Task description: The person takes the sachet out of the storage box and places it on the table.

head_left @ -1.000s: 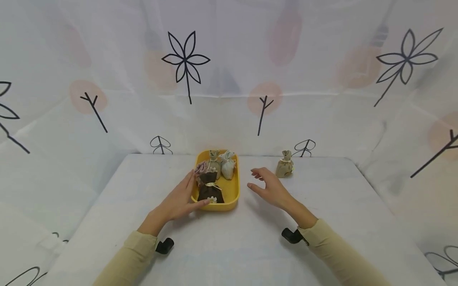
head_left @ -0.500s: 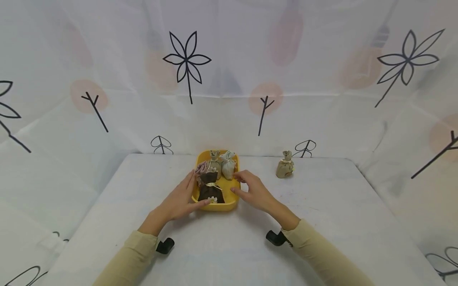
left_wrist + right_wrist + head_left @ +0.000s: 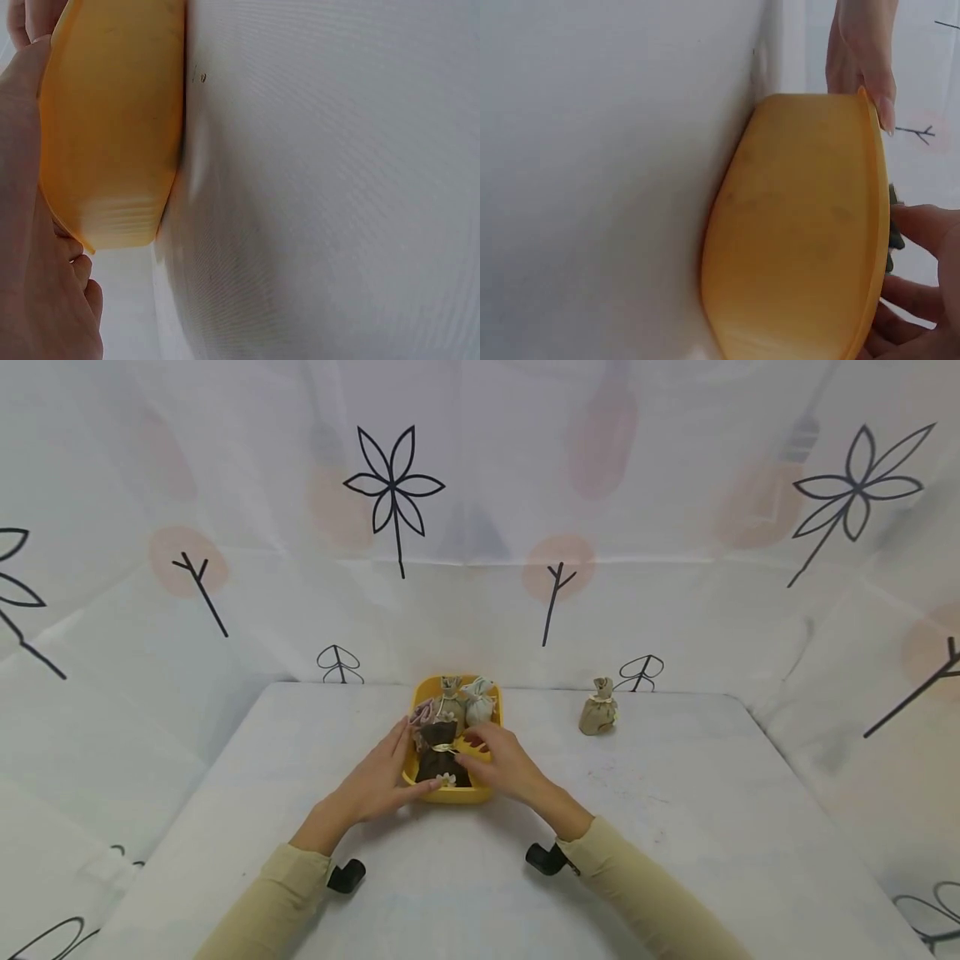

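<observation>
A yellow plastic tray (image 3: 486,789) holds several small drawstring pouches. At its front left corner my left hand (image 3: 375,781) holds the rim, thumb over the front edge and fingers along the left side. In the left wrist view those fingers (image 3: 81,274) bend beside the tray's outer wall. My right hand (image 3: 504,767) reaches over the right rim, thumb beside a dark brown pouch (image 3: 435,766) with a pale tie and white flower. Its thumb and fingers are spread apart. Behind are a beige pouch (image 3: 450,708), a whitish pouch (image 3: 478,706) and a pinkish pouch (image 3: 422,713), partly covered.
Another beige pouch (image 3: 598,708) stands on the white table (image 3: 675,793), right of the tray near the back edge. White fabric (image 3: 480,610) with flower and twig drawings hangs close behind the table and along both sides.
My right hand has moved left from beside the tray, over its right rim, to the dark brown pouch. My left hand and the pouches stay where they were.
</observation>
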Demonstrator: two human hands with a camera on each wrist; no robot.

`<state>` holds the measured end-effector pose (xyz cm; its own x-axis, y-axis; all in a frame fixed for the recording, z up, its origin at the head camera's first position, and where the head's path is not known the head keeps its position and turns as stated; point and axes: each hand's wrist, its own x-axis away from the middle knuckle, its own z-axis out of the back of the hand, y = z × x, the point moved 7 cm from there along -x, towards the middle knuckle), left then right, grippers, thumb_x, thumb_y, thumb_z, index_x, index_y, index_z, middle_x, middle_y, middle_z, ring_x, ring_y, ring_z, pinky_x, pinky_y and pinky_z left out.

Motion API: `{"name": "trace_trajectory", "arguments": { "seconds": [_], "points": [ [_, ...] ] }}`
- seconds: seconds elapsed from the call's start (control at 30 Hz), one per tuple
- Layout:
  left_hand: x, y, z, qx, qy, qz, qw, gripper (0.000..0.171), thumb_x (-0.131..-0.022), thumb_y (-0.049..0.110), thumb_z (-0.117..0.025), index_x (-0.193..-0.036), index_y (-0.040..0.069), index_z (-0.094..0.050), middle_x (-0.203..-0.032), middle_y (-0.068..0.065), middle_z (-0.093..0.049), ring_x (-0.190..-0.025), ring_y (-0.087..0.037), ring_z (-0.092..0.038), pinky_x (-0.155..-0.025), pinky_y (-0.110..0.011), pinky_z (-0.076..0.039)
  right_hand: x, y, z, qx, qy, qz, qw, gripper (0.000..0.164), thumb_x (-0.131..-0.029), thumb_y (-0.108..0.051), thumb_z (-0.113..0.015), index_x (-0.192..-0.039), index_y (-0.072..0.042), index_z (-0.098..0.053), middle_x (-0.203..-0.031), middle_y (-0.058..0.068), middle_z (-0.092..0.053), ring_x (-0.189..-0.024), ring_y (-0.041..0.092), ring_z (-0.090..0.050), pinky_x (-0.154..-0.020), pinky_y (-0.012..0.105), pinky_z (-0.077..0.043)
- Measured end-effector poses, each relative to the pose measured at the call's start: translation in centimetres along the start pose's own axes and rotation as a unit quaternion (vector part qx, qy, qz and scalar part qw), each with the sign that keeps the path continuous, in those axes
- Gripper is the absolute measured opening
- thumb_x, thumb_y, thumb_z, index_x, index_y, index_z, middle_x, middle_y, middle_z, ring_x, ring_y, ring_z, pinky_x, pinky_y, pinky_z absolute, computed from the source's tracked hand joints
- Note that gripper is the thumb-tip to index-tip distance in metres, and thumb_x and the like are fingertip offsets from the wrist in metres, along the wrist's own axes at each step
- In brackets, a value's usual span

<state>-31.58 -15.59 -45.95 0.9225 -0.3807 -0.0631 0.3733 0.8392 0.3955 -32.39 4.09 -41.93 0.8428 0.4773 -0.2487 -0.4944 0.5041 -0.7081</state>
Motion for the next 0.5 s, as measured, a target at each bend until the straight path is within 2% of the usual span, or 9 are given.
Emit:
{"name": "trace_trajectory", "arguments": {
  "seconds": [0.3,0.5],
  "points": [
    [0.1,0.1,0.0,0.001,0.003,-0.008,1.0,0.12,-0.087,0.085,-0.047,-0.163,0.003,-0.002,-0.172,-0.014,-0.002,-0.156,-0.033,-0.014,-0.125,-0.05,-0.024,-1.5,-0.5,-1.6,0.061,0.01,-0.038,0.997,0.025,-0.097,-0.023,-0.073,-0.112,-0.003,-0.072,-0.107,0.009,-0.069,-0.099,0.023,-0.064,-0.086,0.038,-0.057],
    [0.0,0.0,0.0,0.0,0.003,-0.007,1.0,0.12,-0.087,0.086,-0.046,-0.164,0.005,-0.002,-0.172,-0.012,-0.002,-0.157,-0.031,-0.014,-0.125,-0.049,-0.024,-1.9,-0.6,-2.3,0.108,0.019,-0.066,0.992,0.019,-0.095,-0.028,-0.075,-0.101,-0.01,-0.073,-0.092,-0.001,-0.068,-0.081,0.013,-0.061,-0.067,0.029,-0.054]
  ]
}}
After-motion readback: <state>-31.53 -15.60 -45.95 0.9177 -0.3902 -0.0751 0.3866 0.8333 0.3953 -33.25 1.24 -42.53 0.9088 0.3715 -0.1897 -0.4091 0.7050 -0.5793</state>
